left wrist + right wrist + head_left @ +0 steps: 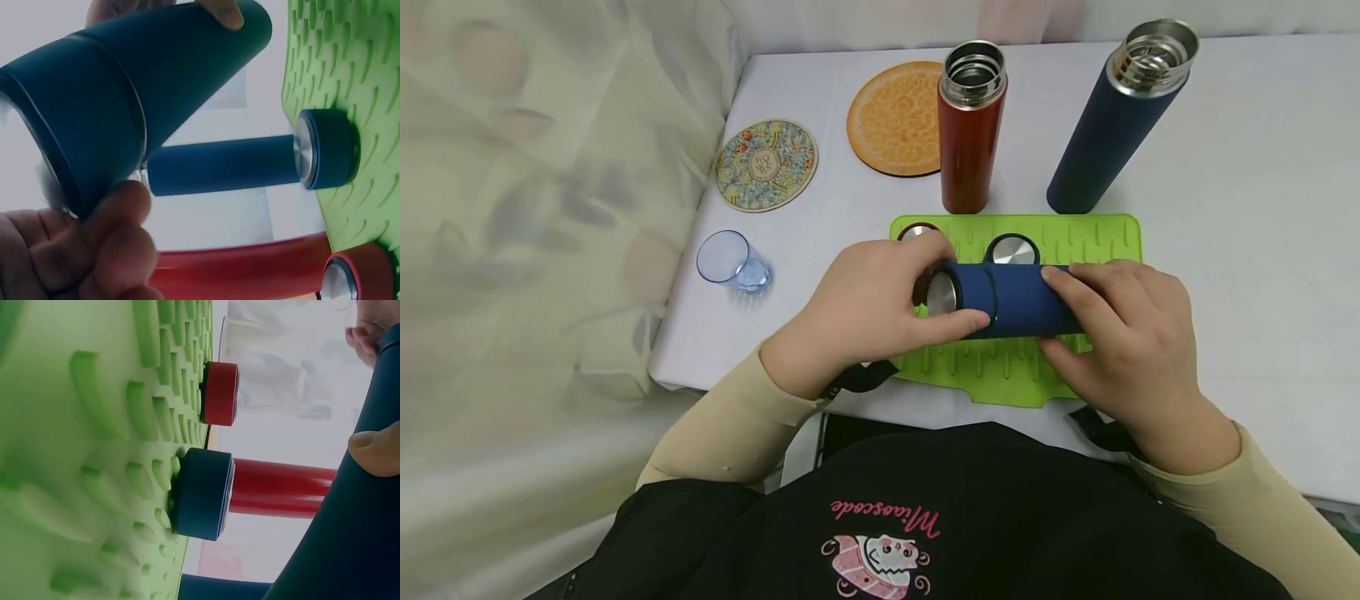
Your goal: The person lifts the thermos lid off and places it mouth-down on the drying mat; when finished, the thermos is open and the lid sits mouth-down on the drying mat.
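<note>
A blue thermos [1030,300] lies sideways in both hands over the green ribbed mat [1015,371], its steel-topped lid [976,292] toward the left. My left hand [876,296] holds the lid end, thumb along the near side and fingers around the far side. Farther right, my right hand [1123,329] grips the thermos body, thumb below and fingers over the top. In the left wrist view a seam ring shows between lid and body. On the mat behind the thermos stand a red lid [220,394] and another blue lid [203,494].
Behind the mat stand a lidless red thermos [972,154] and a lidless dark blue thermos [1097,137]. A round orange-brown mat [895,121] lies partly behind the red one. At left are a patterned round coaster [766,165] and a small blue glass [733,262], near the table's left edge.
</note>
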The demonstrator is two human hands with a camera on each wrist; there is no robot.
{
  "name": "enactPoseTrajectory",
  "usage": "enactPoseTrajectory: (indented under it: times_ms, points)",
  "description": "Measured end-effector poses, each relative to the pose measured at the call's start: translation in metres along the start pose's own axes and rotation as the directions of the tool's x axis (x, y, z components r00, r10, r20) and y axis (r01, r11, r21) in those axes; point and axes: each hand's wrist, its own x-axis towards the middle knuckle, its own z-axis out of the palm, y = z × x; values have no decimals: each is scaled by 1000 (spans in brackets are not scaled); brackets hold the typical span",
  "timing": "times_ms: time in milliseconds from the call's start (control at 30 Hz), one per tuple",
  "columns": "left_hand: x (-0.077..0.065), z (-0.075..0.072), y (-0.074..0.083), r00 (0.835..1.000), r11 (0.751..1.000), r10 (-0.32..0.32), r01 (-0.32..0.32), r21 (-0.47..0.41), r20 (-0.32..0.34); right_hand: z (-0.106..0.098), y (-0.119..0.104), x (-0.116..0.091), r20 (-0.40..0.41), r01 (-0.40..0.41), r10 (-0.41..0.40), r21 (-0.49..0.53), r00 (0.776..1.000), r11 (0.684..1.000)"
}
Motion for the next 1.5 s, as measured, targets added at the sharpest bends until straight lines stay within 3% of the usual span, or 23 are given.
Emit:
enactPoseTrajectory:
  times_ms: [100, 200, 267, 333, 433, 533, 667, 800, 933, 1033, 1100, 1167, 1267, 1333, 1500]
  points:
    - [0, 2, -1, 1000, 1000, 0, 0, -2, 13, 0, 1, 0, 7, -8, 8, -5, 1000, 1000]
    - [0, 1, -5, 991, 990, 136, -136, -29, 13, -1, 5, -2, 25, -31, 31, 2, 999, 1000]
    - [-1, 0, -8, 966, 965, 257, -256, -56, 5, -1, 9, -3, 36, -48, 48, 8, 998, 999]
    - [-1, -1, -10, 931, 928, 366, -366, -74, -9, -2, 11, -4, 42, -62, 62, 10, 997, 998]
    - [-1, 0, -11, 900, 897, 434, -436, -69, -41, -2, 13, -5, 43, -73, 72, 19, 996, 997]
    - [-1, 0, -13, 904, 903, 420, -425, -65, -78, -2, 12, -5, 37, -74, 73, 31, 997, 997]
    - [-1, 0, -13, 944, 945, 315, -322, -56, -101, -2, 9, -4, 25, -63, 62, 30, 998, 998]
    - [-1, 0, -11, 981, 983, 182, -183, -9, -62, -2, 6, -3, 14, -40, 40, 15, 999, 999]
    - [-1, 1, -10, 992, 992, 121, -120, 49, -19, -2, 6, -4, 26, -37, 37, 9, 999, 999]
    - [-1, 2, -13, 978, 979, 203, -203, 14, -55, -2, 8, -4, 21, -59, 58, 16, 998, 998]
    - [0, 3, -16, 949, 952, 302, -306, -29, -94, -2, 11, -5, 11, -74, 73, 25, 997, 997]
    - [0, 5, -18, 909, 910, 401, -410, -64, -118, -2, 13, -5, 2, -84, 84, 23, 996, 996]
    - [1, 6, -18, 871, 871, 476, -486, -71, -126, -2, 15, -6, 6, -91, 91, 15, 996, 996]
    - [1, 7, -19, 864, 866, 485, -496, -67, -133, -2, 15, -6, 7, -92, 92, 13, 996, 996]
    - [0, 7, -21, 869, 871, 473, -486, -73, -146, 0, 13, -7, 5, -86, 86, 20, 996, 996]
